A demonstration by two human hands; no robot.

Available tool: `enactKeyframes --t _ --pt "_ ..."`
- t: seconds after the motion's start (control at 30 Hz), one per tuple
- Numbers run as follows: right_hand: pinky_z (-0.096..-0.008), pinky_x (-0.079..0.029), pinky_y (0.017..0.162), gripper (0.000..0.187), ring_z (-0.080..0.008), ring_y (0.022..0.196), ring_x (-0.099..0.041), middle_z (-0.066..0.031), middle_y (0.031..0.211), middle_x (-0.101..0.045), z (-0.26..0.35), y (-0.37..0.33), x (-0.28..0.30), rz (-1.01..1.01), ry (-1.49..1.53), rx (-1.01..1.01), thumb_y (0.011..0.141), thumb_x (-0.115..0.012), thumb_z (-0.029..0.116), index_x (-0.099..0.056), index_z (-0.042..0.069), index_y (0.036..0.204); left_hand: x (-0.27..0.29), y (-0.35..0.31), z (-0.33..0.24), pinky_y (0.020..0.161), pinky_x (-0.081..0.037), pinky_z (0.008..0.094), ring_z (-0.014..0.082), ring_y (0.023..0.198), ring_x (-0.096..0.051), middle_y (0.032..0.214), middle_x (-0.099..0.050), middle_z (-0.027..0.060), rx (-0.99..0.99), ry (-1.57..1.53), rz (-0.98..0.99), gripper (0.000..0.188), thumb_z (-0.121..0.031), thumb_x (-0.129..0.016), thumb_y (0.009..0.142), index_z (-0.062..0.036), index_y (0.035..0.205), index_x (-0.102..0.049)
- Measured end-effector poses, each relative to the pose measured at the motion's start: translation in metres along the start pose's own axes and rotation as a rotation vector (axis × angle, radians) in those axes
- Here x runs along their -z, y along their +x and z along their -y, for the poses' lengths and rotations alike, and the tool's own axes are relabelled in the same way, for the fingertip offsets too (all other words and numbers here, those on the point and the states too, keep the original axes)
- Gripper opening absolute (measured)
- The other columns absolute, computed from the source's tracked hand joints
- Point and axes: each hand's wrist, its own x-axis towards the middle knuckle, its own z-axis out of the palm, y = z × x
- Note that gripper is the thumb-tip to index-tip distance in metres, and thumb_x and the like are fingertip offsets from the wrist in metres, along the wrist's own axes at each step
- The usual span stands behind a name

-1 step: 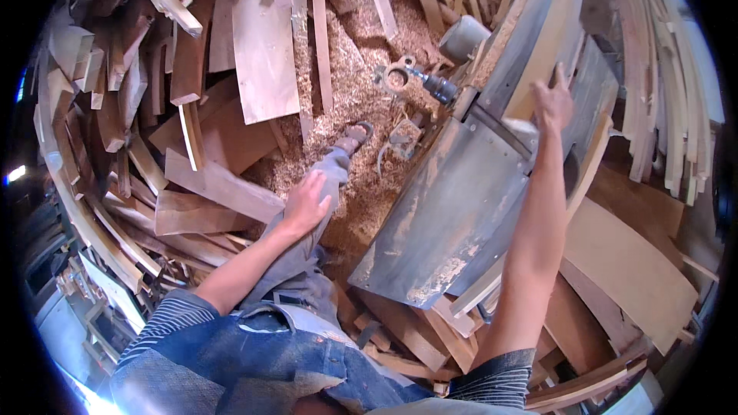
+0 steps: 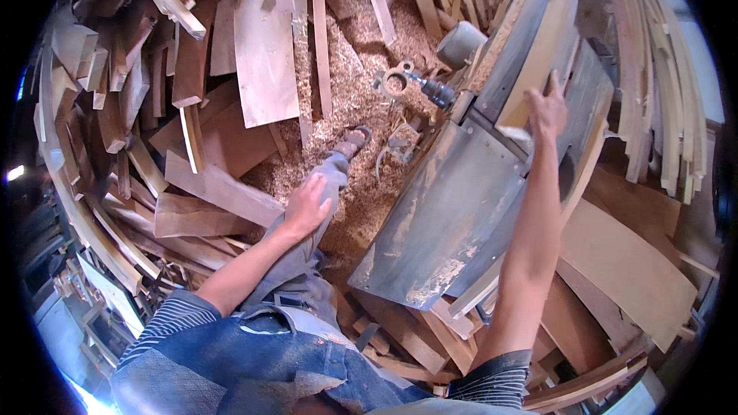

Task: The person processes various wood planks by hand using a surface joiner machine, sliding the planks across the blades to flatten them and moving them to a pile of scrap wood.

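A long wooden board lies on the grey metal bed of a jointer-like woodworking machine, its near end by the slot across the bed. My right hand grips the board near that end, thumb side across the top and a finger stretched forward. Some of its fingers are hidden. My left hand rests on my left leg, fingers stretched out and holding nothing.
Wood shavings cover the floor left of the machine. A metal clamp-like fitting juts from its side. Stacked boards crowd the left, long strips stand at far right, and wide panels lie below them.
The board has slid a little toward me along the bed, its near end now farther over the slot. My right hand stays at it; my left hand has hardly moved.
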Motion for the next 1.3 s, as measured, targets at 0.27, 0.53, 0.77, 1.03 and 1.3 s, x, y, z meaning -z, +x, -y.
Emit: enactKeyframes --t 0.27,0.53,0.77,1.03,1.3 --pt "-0.0342 -0.054 0.098 0.082 -0.0262 0.117 -0.066 -0.0207 0.141 -0.058 -0.02 -0.22 0.144 0.214 1.442 -0.197 0.083 -0.069 0.019 -0.037 -0.006 0.155 0.045 -0.011 -0.078 0.098 -0.051 0.0421 0.0331 0.117 -0.064 0.126 -0.066 0.0198 0.076 -0.535 0.078 0.048 -0.027 -0.069 0.093 0.002 0.13 -0.06" --pt "-0.0333 -0.06 0.066 0.065 -0.0245 0.089 -0.07 -0.0201 0.111 -0.067 -0.023 -0.57 0.212 0.022 1.838 -0.519 0.09 -0.063 0.038 -0.05 -0.004 0.139 0.036 -0.052 -0.24 0.102 -0.051 0.0391 0.0266 0.121 -0.063 0.144 -0.056 0.0177 0.245 -1.686 0.614 0.076 -0.057 -0.055 0.102 -0.0025 0.153 -0.042" --pt "-0.0321 -0.053 0.05 0.054 -0.0212 0.066 -0.062 -0.0156 0.091 -0.066 -0.054 -0.763 0.181 0.007 2.145 -0.681 0.089 -0.064 0.039 -0.06 -0.003 0.122 0.012 -0.157 -0.279 0.096 -0.054 0.0394 0.0197 0.107 -0.066 0.12 -0.069 0.0065 0.245 -1.8 0.855 0.057 -0.058 -0.045 0.106 -0.0104 0.136 -0.059" --pt "-0.035 -0.058 0.088 0.091 -0.0262 0.105 -0.067 -0.0141 0.129 -0.061 -0.042 -0.798 0.198 0.012 1.934 -0.669 0.082 -0.07 0.04 -0.034 0.004 0.157 -0.036 -0.208 -0.257 0.089 -0.057 0.0421 0.0218 0.099 -0.068 0.111 -0.069 0.0085 0.477 -1.752 0.909 0.056 -0.057 -0.041 0.107 -0.0115 0.134 -0.059" --pt "-0.0341 -0.052 0.1 0.089 -0.0239 0.117 -0.064 -0.0172 0.139 -0.06 -0.071 -0.766 0.17 0.218 1.465 -0.573 0.077 -0.08 0.011 -0.041 -0.002 0.155 -0.043 -0.184 -0.204 0.094 -0.05 0.0407 0.0229 0.108 -0.066 0.122 -0.069 0.0099 0.5 -1.229 0.601 0.053 -0.049 -0.047 0.106 -0.0045 0.13 -0.062"
